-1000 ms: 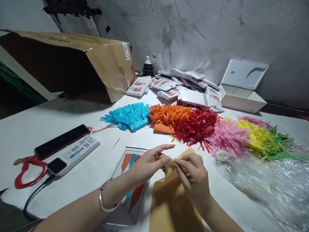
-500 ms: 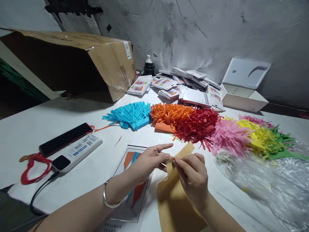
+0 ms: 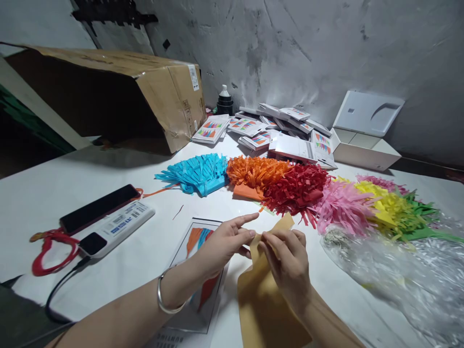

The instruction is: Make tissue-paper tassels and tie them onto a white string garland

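Observation:
A tan paper envelope (image 3: 266,295) with its flap (image 3: 282,223) raised lies in front of me. My left hand (image 3: 228,239) pinches the left edge of the flap between thumb and a finger, the index finger stretched out above. From the other side, the fingertips of my right hand (image 3: 288,256) pinch the same flap close to the left thumb. Under my left forearm lies a printed tassel bunting sheet (image 3: 188,319) showing orange, blue and red tassels, partly covered by the arm. A silver bangle (image 3: 161,295) circles my left wrist.
Cut tissue tassels in blue (image 3: 197,174), orange (image 3: 253,174), red (image 3: 297,188), pink (image 3: 344,205) and yellow (image 3: 384,203) line the table's middle. Crumpled clear plastic (image 3: 398,275) lies right. Behind are printed packs (image 3: 250,126), a white box (image 3: 366,150) and a carton (image 3: 170,96). A power bank (image 3: 123,224) sits left.
Both hands stay at the flap with only a slight shift of the right fingers. The view has tilted very slightly; nothing else has visibly moved.

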`<state>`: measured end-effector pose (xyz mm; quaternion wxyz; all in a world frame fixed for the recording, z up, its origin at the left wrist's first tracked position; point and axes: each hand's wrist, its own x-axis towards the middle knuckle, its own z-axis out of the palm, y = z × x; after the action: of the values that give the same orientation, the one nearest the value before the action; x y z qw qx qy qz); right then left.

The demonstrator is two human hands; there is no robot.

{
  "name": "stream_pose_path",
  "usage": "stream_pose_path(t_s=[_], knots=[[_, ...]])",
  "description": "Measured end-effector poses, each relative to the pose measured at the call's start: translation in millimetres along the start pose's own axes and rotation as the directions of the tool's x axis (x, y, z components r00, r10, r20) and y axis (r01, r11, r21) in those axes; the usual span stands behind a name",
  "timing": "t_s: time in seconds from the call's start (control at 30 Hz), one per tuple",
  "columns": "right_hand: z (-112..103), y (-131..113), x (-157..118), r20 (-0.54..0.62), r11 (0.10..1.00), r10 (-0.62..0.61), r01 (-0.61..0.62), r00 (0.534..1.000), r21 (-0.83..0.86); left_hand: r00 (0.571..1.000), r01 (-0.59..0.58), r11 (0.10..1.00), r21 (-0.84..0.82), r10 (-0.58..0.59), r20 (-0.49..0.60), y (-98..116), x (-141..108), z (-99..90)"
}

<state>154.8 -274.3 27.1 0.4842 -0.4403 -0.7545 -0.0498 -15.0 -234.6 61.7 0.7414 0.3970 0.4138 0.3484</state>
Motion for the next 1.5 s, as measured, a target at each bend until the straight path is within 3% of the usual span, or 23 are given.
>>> stream_pose_path(t_s=[0.13, 0.37, 0.63, 0.9, 1.17, 1.3, 1.5], knots=[[-2.8, -0.4, 0.6, 0.026, 0.997, 0.066, -0.067, 0.998, 0.044, 1.000, -0.026, 1.000, 0.012, 0.026, -0.010, -1.2, -1.8, 3.2], [0.0, -4.3, 0.5, -0.074, 0.999, -0.045, 0.044, 0.996, -0.017, 0.999, 0.030, 0.996, -0.078, -0.033, -0.039, -7.4, -0.5, 4.0], [2.6, -3.0, -1.6, -0.063, 0.993, -0.082, 0.077, 0.995, -0.084, 0.998, 0.027, 0.991, -0.131, -0.033, -0.044, -13.7, 1.2, 1.5], [4.5, -3.4, -2.3, -0.078, 0.998, -0.031, 0.026, 0.997, -0.059, 0.997, 0.017, 0.992, -0.124, -0.026, -0.068, -14.0, 1.4, 3.4], [0.2, -0.9, -0.1, 0.023, 0.986, 0.150, -0.151, 0.988, 0.073, 0.996, -0.045, 0.999, -0.023, 0.043, -0.079, -15.7, -2.0, 4.2], [0.9, -2.7, -1.5, 0.003, 0.975, 0.193, -0.192, 0.981, 0.110, 0.997, -0.043, 0.999, -0.022, 0.042, -0.072, -16.3, -2.9, 5.4], [2.5, -3.9, -0.2, -0.054, 0.997, 0.070, -0.069, 0.996, 0.020, 0.996, -0.009, 0.992, -0.122, -0.002, -0.085, -15.7, -3.7, 7.3]])
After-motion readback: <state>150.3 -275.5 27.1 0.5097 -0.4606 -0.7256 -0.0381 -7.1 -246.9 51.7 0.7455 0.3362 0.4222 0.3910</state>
